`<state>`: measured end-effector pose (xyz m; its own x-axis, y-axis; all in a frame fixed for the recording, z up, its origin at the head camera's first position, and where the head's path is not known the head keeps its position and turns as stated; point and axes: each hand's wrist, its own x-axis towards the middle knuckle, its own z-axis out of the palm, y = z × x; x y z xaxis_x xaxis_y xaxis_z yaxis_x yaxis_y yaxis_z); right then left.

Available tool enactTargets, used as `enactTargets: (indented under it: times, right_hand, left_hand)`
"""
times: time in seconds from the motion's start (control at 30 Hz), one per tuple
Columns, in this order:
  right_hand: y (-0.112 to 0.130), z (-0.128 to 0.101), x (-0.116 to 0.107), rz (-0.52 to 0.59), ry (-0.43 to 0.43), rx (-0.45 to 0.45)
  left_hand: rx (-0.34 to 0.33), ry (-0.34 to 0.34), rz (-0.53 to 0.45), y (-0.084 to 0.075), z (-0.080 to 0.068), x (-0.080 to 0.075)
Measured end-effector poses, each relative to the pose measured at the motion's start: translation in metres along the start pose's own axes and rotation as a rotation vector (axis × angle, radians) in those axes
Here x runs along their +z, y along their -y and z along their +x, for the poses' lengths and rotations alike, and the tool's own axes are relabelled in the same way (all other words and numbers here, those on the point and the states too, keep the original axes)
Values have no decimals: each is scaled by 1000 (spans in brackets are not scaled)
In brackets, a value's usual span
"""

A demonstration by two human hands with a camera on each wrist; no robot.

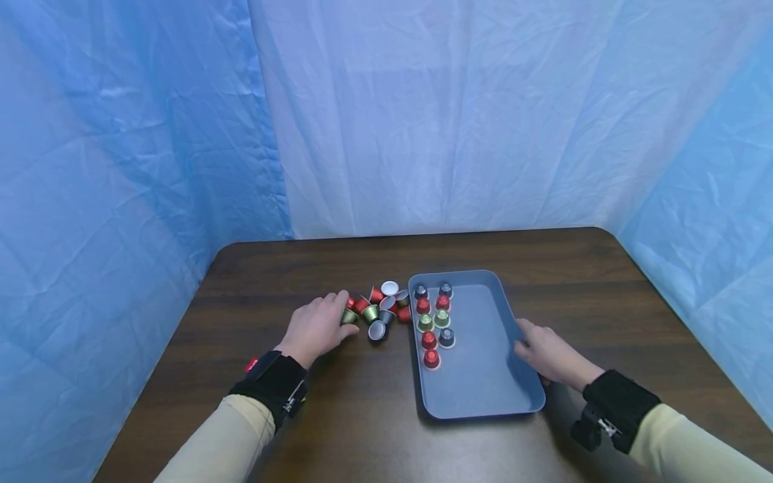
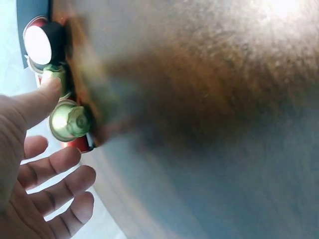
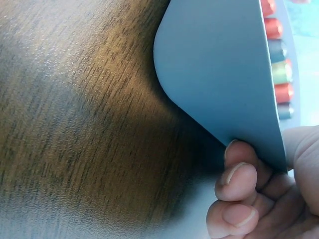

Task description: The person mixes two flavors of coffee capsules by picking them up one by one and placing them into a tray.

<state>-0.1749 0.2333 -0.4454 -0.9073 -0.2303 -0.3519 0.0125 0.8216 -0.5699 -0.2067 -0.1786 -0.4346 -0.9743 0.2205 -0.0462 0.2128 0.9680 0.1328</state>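
The left hand (image 1: 316,327) rests on the brown table (image 1: 338,429), right at the left end of a little pile of coffee pods (image 1: 379,310). Its fingers are loose and spread, not closed on anything. In the left wrist view the thumb (image 2: 37,102) touches a green pod (image 2: 70,121). The pile lies to the right of this hand, between the hand and the blue tray (image 1: 483,376). The left hand is much nearer to the pile than the right hand is.

The right hand (image 1: 548,355) holds the right edge of the tray. Its fingers (image 3: 238,180) curl under the rim and pinch it. The tray's long side runs away from the person.

On the tray, eight pods (image 1: 436,324) stand in two short rows near its left wall: three red, three dark and two green. The loose pile looks like about ten pods, red, green, dark and silver, but they crowd together, so I cannot count them for sure.
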Motion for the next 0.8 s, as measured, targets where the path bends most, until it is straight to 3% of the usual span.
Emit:
enactTargets:
  times: [0.13,0.53,0.8]
  right_hand:
    - [0,0,0,-5,-1,-7]
    - [-1,0,0,-5,-1,-3]
    - [0,-1,-1,-5,1,-9]
  left_hand:
    - [-16,2,6,0,3,6]
    - [53,-50,71,-3,10,15]
    - [55,-56,66,-9,16,16]
